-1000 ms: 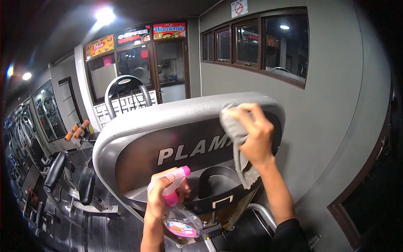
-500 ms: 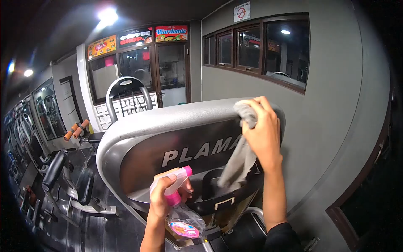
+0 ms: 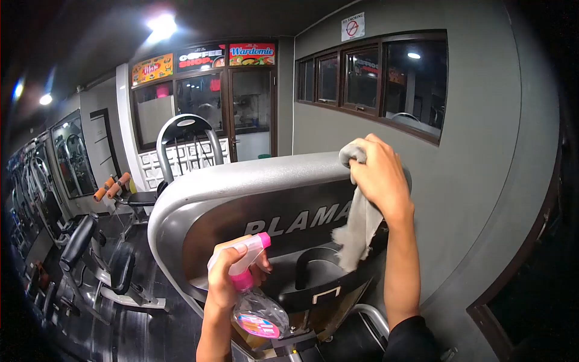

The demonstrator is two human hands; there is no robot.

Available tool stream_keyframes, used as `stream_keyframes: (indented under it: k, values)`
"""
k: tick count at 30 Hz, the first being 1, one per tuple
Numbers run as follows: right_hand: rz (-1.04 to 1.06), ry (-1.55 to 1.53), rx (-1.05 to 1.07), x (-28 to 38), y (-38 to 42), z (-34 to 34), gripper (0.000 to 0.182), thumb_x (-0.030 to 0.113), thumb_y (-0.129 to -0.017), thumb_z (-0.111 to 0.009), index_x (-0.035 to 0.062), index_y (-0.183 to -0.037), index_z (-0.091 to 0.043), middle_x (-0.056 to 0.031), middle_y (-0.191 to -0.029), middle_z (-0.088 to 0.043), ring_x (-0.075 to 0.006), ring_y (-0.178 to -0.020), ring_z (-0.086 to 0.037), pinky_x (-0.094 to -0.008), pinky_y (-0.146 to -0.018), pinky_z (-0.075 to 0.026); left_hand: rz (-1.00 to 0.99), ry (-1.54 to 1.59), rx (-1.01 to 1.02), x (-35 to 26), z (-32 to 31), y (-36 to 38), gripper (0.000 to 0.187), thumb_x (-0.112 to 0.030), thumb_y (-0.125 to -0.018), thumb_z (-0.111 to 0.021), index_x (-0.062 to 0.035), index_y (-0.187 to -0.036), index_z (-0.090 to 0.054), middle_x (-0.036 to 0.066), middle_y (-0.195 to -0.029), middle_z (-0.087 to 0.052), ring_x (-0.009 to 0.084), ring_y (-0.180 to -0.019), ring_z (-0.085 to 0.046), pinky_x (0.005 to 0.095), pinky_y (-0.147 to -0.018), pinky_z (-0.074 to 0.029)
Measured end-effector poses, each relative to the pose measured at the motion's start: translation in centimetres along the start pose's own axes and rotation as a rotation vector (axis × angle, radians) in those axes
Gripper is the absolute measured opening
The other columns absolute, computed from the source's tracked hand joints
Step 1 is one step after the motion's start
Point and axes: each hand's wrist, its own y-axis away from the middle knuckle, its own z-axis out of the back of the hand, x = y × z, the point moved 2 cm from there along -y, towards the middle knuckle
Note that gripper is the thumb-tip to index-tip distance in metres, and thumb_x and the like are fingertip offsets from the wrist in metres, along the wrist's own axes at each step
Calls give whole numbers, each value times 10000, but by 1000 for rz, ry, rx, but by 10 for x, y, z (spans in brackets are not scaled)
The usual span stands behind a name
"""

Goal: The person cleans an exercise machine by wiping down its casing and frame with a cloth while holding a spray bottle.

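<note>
My left hand [image 3: 231, 265] is wrapped round the neck of a clear spray bottle [image 3: 260, 312] with a pink nozzle and collar. The bottle tilts in front of the lower part of a gym machine's panel [image 3: 283, 226], which is dark with raised letters. Bunched in my right hand [image 3: 381, 175] is a grey cloth [image 3: 357, 232], its loose end hanging down over the panel. That hand is at the right end of the panel's silver top rim [image 3: 259, 172], where the cloth appears to touch the rim.
A grey wall [image 3: 470, 163] with windows stands close on the right. To the left are a padded black bench machine [image 3: 99, 259] and one with orange rollers [image 3: 113, 187]. Behind the panel rises another machine's arched frame [image 3: 188, 136], near a shop front.
The view has shifted slightly. My right hand and the cloth stay near the rim's right end, and the cloth's hanging end has swung right. The left hand still holds the spray bottle.
</note>
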Motion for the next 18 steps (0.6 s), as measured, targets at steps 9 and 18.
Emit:
stream_keyframes:
  k: [9, 18]
  values:
    - [465, -259, -118, 63, 54, -51, 577, -44, -591, -752, 113, -1129, -620, -105, -1099, -561, -349, -1004, -642, -441, -865, -547, -3, 14, -19, 10, 15, -2, 545, -479, -817, -483, 37, -789, -655, 156, -667, -656, 228, -507, -612, 301, -472, -493]
    - [225, -103, -298, 37, 58, -43, 461, -42, -647, -731, 134, -1071, -680, -79, -1062, -587, -333, -879, -673, -419, -763, -561, 63, 127, 156, 22, 30, 4, 486, -421, -829, -493, 32, -843, -671, 136, -737, -677, 201, -578, -641, 278, -517, -484]
